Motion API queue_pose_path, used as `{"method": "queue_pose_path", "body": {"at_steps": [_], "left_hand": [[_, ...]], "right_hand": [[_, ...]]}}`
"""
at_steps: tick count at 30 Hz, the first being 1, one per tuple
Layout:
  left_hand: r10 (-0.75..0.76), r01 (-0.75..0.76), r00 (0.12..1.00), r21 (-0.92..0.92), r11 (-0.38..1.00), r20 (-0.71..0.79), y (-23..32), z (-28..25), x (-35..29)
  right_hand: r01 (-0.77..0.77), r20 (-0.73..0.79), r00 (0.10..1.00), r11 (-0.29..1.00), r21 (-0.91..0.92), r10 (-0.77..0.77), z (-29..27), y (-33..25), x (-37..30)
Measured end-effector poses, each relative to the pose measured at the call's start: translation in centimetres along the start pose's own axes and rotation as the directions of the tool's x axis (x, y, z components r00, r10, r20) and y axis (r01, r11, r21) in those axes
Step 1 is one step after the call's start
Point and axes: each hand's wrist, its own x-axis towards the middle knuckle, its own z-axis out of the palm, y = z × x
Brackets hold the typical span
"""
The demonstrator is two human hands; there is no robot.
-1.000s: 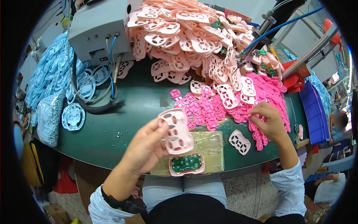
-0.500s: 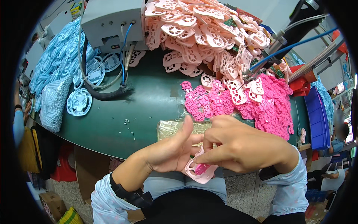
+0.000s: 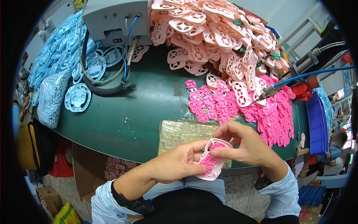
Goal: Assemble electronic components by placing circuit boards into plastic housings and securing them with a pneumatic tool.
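Observation:
A pale pink plastic shell (image 3: 214, 174) is tilted up between my two hands, over the near edge of the bench. Inside it lies a bright pink insert (image 3: 209, 160) with cut-outs. My left hand (image 3: 181, 161) grips the shell's left side, its thumb on the insert's lower end. From the right, my right hand (image 3: 244, 145) holds the upper part, thumb pressing on the insert and fingers behind the rim. Just beyond the hands is a flat block wrapped in shiny yellowish film (image 3: 179, 132), partly covered by them.
Bright pink inserts (image 3: 274, 121) lie heaped at right, below a large pile of pale pink shells (image 3: 201, 41). An electric screwdriver (image 3: 278, 87) hangs over them. Blue parts (image 3: 52, 48), a bag of small pieces (image 3: 54, 100) and a grey machine (image 3: 115, 22) with cables stand left. Small screws (image 3: 127, 119) are scattered.
The shell has been raised and turned so that its inner side shows. My left fingers have closed on its edge, and my right hand has shifted to its upper right.

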Motion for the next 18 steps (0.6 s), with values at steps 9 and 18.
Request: {"method": "queue_pose_path", "body": {"at_steps": [9,18], "left_hand": [[-0.012,0.011,0.996,-0.010,1.000,-0.091,0.4,0.3,0.4],[-0.030,0.020,0.995,-0.107,0.994,-0.091,0.3,0.6,-0.1]], "right_hand": [[0.163,-0.368,0.903,0.968,-0.188,-0.224,1.9,1.1,-1.6],[0.022,-0.232,0.972,0.973,0.229,0.032,1.6,0.9,-0.5]]}}
